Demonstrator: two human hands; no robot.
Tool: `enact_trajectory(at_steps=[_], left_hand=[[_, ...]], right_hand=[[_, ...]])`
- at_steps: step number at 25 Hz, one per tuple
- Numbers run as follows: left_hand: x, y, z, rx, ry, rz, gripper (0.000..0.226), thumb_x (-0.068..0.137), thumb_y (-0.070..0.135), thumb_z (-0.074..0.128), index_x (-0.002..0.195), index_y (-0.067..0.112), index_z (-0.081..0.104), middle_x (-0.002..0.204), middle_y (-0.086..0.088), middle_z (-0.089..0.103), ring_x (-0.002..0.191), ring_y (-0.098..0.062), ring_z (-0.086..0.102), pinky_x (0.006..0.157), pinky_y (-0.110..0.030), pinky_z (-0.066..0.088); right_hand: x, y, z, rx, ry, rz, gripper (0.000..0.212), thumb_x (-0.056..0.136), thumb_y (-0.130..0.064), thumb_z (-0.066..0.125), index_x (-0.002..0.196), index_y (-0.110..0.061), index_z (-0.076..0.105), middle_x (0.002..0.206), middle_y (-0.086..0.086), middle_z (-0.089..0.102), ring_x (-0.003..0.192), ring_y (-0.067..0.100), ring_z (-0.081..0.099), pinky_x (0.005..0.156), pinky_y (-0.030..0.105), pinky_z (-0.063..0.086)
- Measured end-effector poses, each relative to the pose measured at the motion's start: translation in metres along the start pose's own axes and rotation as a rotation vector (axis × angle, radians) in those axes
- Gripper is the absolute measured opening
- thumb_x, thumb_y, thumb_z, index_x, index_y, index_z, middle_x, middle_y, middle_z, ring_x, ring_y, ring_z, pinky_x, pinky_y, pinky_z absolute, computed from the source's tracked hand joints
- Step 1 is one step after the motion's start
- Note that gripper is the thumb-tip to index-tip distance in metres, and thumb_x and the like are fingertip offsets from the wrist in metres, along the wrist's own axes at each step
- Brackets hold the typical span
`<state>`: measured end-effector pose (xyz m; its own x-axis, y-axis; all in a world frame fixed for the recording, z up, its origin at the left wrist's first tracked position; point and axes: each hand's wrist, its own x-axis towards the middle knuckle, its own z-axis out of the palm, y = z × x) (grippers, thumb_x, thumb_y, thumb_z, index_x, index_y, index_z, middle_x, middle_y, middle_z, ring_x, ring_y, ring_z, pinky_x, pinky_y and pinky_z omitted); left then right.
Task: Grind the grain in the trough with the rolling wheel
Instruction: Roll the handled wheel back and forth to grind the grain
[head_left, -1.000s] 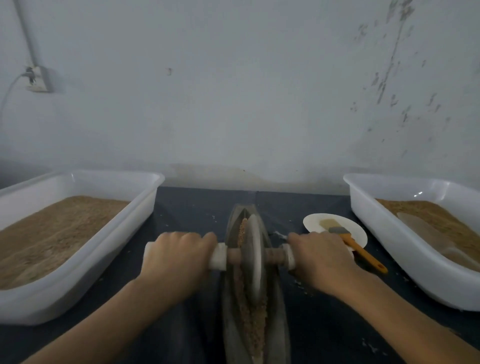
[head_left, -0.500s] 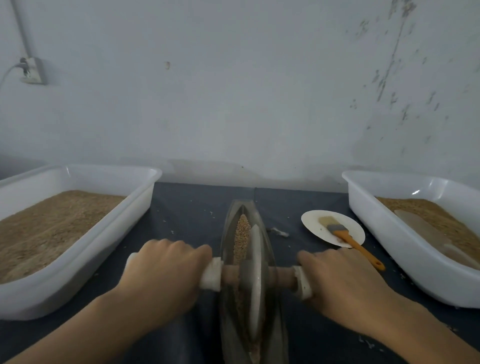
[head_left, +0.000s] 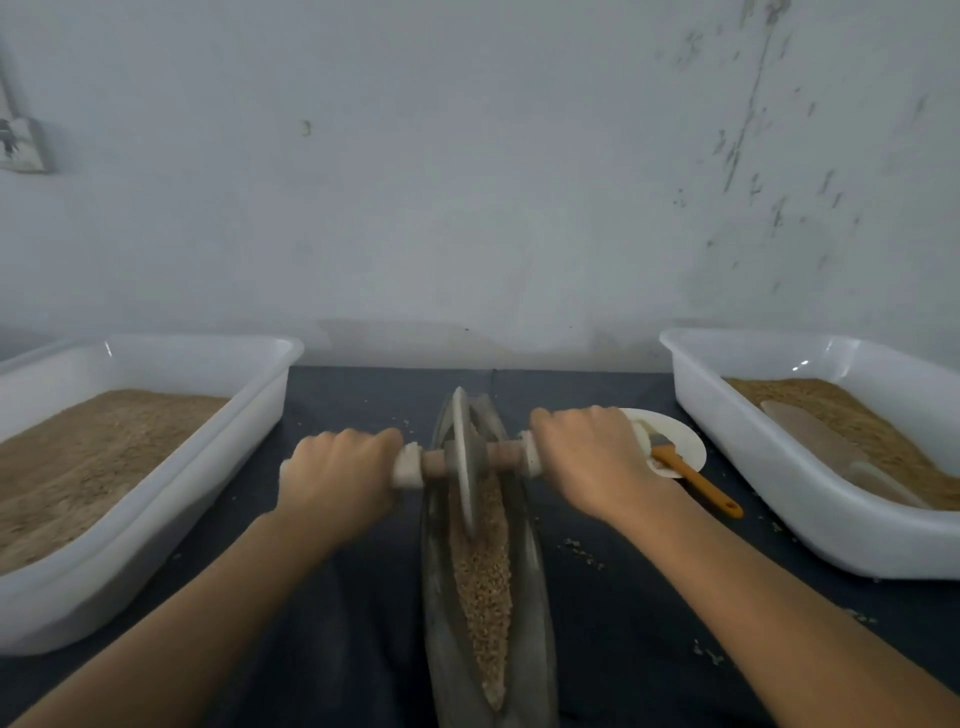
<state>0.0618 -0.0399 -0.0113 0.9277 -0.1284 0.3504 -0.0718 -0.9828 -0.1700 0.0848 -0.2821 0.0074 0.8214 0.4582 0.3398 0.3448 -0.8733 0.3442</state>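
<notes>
Sitting on either side of the dark table (head_left: 363, 623): two white tubs, the left tub (head_left: 218, 447) and the right tub (head_left: 769, 457), both filled with brown meal (a pale scoop (head_left: 831, 457) lying in the right one). Resting beyond the right hand: a small white plate (head_left: 680, 441) with an orange-handled brush (head_left: 696, 480) across it, bristles partly hidden by the knuckles. Hanging on the wall at far left: a socket (head_left: 23, 145). Lying scattered on the table near the right forearm: loose crumbs.

Now sitting at the far end of the trough (head_left: 535, 597), the wheel (head_left: 462, 457), having rolled away from mid-trough half a second ago, both arms reaching further out. Showing bare behind it: the grain (head_left: 483, 582), filling the groove toward the near end.

Gripping the white sleeve on the axle: the left hand (head_left: 337, 478), fingers curled fully around it, somewhat blurred. Gripping the opposite sleeve likewise: the right hand (head_left: 592, 457), probably tight, thumb not visible. Showing between the fists: the wooden axle (head_left: 498, 456), passing through the wheel.
</notes>
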Motion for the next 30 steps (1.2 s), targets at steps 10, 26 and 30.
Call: enact_trajectory(at_steps=[10, 26, 30], left_hand=[[-0.041, 0.005, -0.022, 0.102, 0.021, 0.105, 0.041, 0.08, 0.055, 0.057, 0.079, 0.041, 0.019, 0.064, 0.014, 0.032, 0.052, -0.005, 0.027, 0.048, -0.025, 0.015], [-0.06, -0.001, -0.027, -0.038, -0.096, 0.095, 0.038, 0.081, 0.053, 0.053, 0.073, 0.04, 0.019, 0.066, 0.015, 0.033, 0.054, -0.004, 0.026, 0.053, -0.03, 0.02], [-0.031, 0.003, -0.017, -0.022, -0.038, 0.067, 0.035, 0.081, 0.049, 0.058, 0.079, 0.041, 0.024, 0.07, 0.013, 0.041, 0.058, -0.003, 0.037, 0.055, -0.028, 0.025]], right_hand=[[-0.037, 0.006, 0.001, 0.216, -0.218, 0.018, 0.028, 0.083, -0.043, 0.06, 0.084, -0.034, 0.033, 0.081, -0.009, 0.056, 0.074, 0.013, 0.056, 0.067, 0.034, 0.046], [-0.059, 0.004, -0.017, 0.183, -0.388, -0.061, 0.024, 0.083, -0.038, 0.058, 0.093, -0.033, 0.036, 0.097, -0.007, 0.06, 0.088, 0.016, 0.059, 0.076, 0.037, 0.047], [-0.029, 0.004, 0.005, 0.204, -0.248, 0.051, 0.018, 0.084, -0.04, 0.055, 0.085, -0.035, 0.038, 0.086, -0.007, 0.06, 0.077, 0.013, 0.057, 0.067, 0.032, 0.043]])
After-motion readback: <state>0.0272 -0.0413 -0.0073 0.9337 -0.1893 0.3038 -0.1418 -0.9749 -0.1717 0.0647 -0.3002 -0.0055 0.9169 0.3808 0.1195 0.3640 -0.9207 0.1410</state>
